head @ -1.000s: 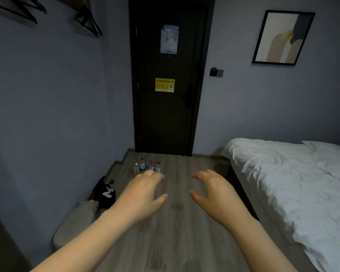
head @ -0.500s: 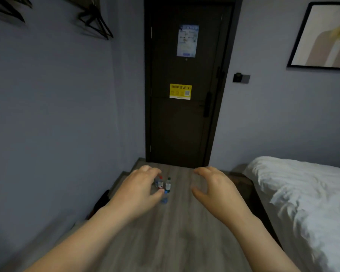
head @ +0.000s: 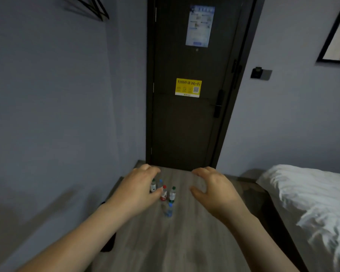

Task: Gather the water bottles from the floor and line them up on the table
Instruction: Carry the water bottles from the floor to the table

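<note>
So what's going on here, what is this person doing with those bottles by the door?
A person holds both bare hands out toward a small cluster of water bottles standing on the wooden floor in front of the dark door. The left hand and right hand have loosely curled fingers and hold nothing. No bottle has been picked up yet, and no table is in view. A white bed is at the right.

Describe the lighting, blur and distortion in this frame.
Head view: dim, bluish light with no glare; the wide-angle lens skews the door; the bottles are small and soft, the nearest one smeared; the left hand and right hand look sharper.
</note>
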{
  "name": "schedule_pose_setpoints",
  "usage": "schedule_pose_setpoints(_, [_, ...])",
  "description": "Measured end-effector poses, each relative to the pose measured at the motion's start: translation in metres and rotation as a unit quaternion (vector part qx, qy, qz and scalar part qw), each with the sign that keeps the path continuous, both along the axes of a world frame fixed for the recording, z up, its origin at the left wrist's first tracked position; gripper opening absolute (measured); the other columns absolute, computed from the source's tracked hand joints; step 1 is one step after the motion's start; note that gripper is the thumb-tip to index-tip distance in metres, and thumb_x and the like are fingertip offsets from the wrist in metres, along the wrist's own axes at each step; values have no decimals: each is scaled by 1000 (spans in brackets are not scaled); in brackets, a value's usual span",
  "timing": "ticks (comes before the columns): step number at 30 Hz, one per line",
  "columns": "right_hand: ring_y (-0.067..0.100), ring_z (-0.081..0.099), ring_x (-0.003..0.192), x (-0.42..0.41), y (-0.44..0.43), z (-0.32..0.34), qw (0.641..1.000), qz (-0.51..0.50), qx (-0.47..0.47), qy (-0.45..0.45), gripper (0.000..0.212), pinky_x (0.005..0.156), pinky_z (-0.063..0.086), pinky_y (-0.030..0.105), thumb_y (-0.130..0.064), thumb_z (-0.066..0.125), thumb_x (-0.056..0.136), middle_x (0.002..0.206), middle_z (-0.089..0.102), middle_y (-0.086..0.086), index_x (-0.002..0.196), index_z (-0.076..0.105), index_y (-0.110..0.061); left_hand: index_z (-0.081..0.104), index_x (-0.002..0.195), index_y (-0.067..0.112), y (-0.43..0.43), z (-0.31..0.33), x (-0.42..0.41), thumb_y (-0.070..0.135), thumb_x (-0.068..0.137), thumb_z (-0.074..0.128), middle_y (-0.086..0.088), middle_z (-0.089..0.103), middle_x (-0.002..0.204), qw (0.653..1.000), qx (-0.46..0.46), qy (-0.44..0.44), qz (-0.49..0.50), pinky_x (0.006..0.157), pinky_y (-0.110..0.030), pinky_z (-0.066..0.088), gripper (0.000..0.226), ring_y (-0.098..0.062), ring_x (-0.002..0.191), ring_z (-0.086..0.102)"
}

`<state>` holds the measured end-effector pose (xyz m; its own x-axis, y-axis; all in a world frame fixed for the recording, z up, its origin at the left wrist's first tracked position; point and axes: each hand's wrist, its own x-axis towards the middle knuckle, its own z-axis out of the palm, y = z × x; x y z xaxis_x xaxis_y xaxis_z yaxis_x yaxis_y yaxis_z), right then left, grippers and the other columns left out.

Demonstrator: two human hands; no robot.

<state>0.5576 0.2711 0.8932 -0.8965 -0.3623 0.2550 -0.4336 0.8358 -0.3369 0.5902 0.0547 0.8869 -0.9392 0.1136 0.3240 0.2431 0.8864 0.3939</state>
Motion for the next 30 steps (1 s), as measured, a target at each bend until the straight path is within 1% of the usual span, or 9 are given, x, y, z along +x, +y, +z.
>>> schedule_pose_setpoints(2, [-2,46,99,-25,-13,-6,1000,-6,5,-7,46,77,35,12,-42,60,88,122,52,-15,132,46,-35,46,135,24,-12,-3,-25,39,87,60,6,50,123,1000,3,-6,-1,88,-19,40,52,-7,108,48])
schedule_pose_setpoints(5, [0,53,101,-66,-32,-14,1000,-3,30,9,44,78,36,10,-41,61,87,120,55,-13,129,49,-34,46,135,24,-28,-9,-65,39,88,59,7,50,122,1000,0,-19,-7,90,-21,42,52,-7,107,48])
schedule_pose_setpoints(8, [1,53,107,-112,-50,-22,999,-1,31,11,43,82,36,11,-40,61,87,123,54,-14,128,49,-35,47,133,25,-45,-15,-109,39,88,59,8,50,115,1000,7,-21,-8,82,-19,40,48,-5,100,46])
schedule_pose_setpoints(12, [0,52,105,-176,-70,-34,1000,10,21,1,43,80,38,11,-41,61,88,124,53,-14,128,49,-35,49,129,27,-67,-24,-169,41,88,58,12,47,109,1000,11,-24,1,76,-17,36,44,-3,96,46])
schedule_pose_setpoints(14, [0,52,106,-211,-77,-37,1000,17,19,-6,43,81,38,11,-41,60,88,124,53,-14,129,48,-34,49,129,28,-77,-26,-202,41,88,58,11,48,111,999,13,-30,7,79,-18,39,44,-4,98,46])
schedule_pose_setpoints(17, [1,52,106,-264,-88,-42,999,26,22,-19,44,81,36,10,-40,60,89,124,52,-13,130,48,-33,51,127,27,-90,-30,-252,41,88,57,7,51,116,999,13,-35,9,87,-24,44,42,-6,102,48])
schedule_pose_setpoints(22, [3,53,108,-335,-105,-54,999,25,30,-35,45,81,38,12,-39,60,89,125,52,-12,132,47,-32,50,129,26,-107,-40,-319,39,88,58,6,50,119,998,24,-53,10,90,-23,42,44,-8,105,48])
schedule_pose_setpoints(26, [3,54,102,-387,-125,-69,997,18,47,-59,44,75,36,11,-41,60,88,125,52,-12,130,47,-33,53,126,26,-129,-53,-367,38,87,61,8,51,117,997,38,-69,4,83,-18,39,41,-4,101,47])
schedule_pose_setpoints(30, [0,53,96,-440,-147,-87,996,7,50,-70,43,73,35,11,-41,61,87,124,52,-12,128,49,-33,52,128,25,-158,-72,-420,39,86,61,8,51,117,996,31,-88,4,84,-19,40,45,-7,104,50])
